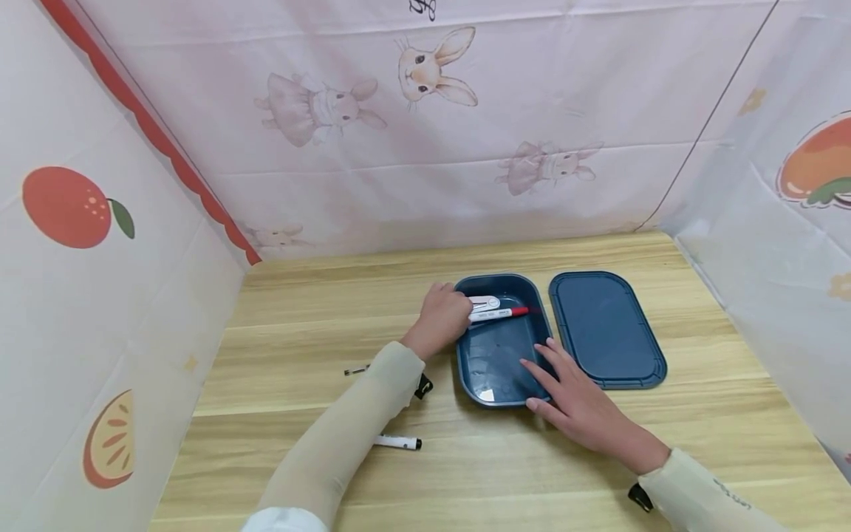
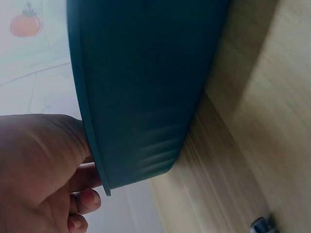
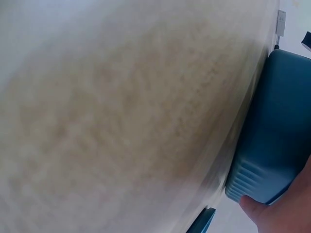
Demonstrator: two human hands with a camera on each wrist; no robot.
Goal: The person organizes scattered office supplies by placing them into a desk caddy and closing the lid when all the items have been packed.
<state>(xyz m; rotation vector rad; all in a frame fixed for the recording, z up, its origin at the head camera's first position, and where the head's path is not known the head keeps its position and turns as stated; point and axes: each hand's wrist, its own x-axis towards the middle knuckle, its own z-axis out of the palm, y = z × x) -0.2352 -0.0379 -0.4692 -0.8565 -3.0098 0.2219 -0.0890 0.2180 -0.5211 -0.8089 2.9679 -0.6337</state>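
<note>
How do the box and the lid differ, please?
The box is deep, with raised walls, whereas the lid is a flat, shallow panel. The left hand is at the box's rim, well apart from the lid. In the head view, the box stands left of the lid. Both are dark blue with rounded corners.

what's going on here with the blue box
A person has both hands at an open, dark blue, rounded rectangular plastic box. The left-hand grip is curled at its left rim; what it pinches, if anything, is hidden. The right-hand grip has its fingers spread at the right rim. A slim white marker with a red end and a flat white item show inside. A flat, dark blue plastic lid lies to the right, on the pale wooden table.
</note>
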